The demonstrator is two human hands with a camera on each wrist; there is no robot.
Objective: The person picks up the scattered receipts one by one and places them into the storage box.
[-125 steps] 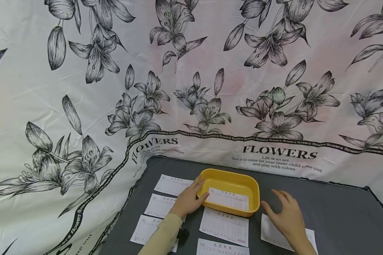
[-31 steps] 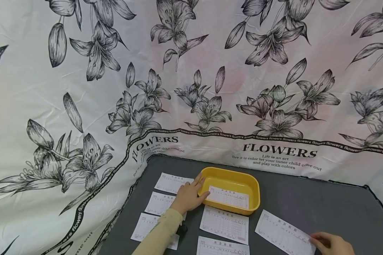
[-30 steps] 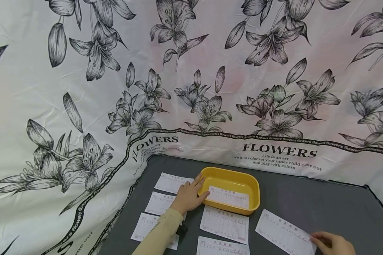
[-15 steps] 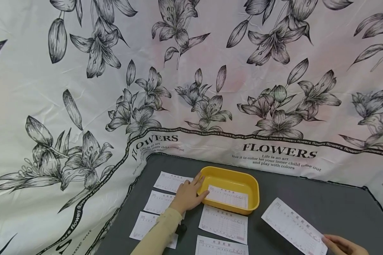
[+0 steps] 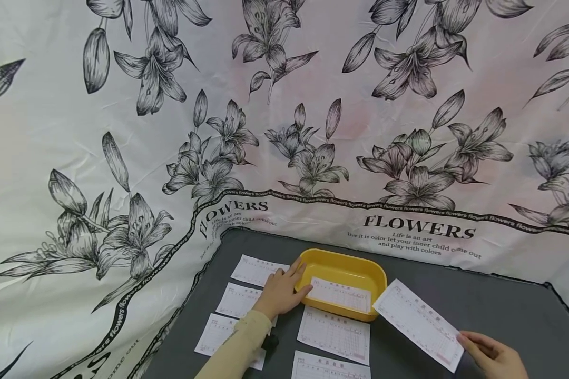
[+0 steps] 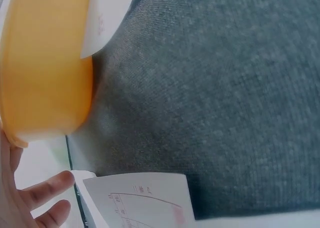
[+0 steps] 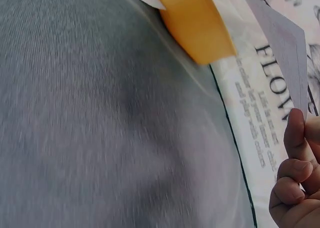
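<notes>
In the head view my left hand (image 5: 281,292) rests on the left rim of the yellow tray (image 5: 334,256), fingers spread. One printed paper slip (image 5: 345,295) lies inside the tray. My right hand (image 5: 494,353) pinches the lower right corner of another slip (image 5: 419,323), which slants up to the left, its far corner beside the tray's right edge. The right wrist view shows thumb and finger of the right hand (image 7: 299,163) on the raised slip (image 7: 287,42). Part of the left hand (image 6: 40,198) appears in the left wrist view by the tray (image 6: 47,72).
Three slips stand in a column at the left, the lowest (image 5: 213,334) partly under the left sleeve. Two more slips (image 5: 334,336) lie below the tray. A small black object (image 5: 270,342) is beside the sleeve. Flowered cloth (image 5: 313,105) rises behind the dark table (image 5: 502,310).
The right hand has picked up the right-hand slip from the table and brought it up and left to the tray's right edge. The left hand has stayed on the tray.
</notes>
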